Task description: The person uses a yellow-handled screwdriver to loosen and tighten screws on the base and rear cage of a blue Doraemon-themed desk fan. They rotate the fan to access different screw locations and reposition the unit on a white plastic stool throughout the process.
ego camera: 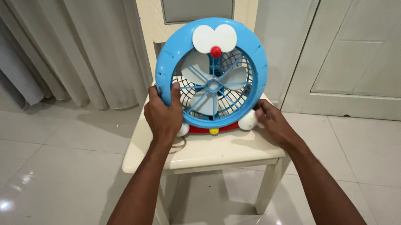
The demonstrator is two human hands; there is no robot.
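Head view: one blue fan [212,74] standing upright on a cream chair [204,149], grille facing the camera.

Its round ring is on edge, so the blade axis points straight out toward the viewer. Left hand [163,115] is wrapped around the ring's left rim, thumb over the front. Right hand [271,120] rests against the right white foot [248,120], fingers loosely curled. Count: one fan, one chair, two white feet, one red nose [216,52], two hands set apart.
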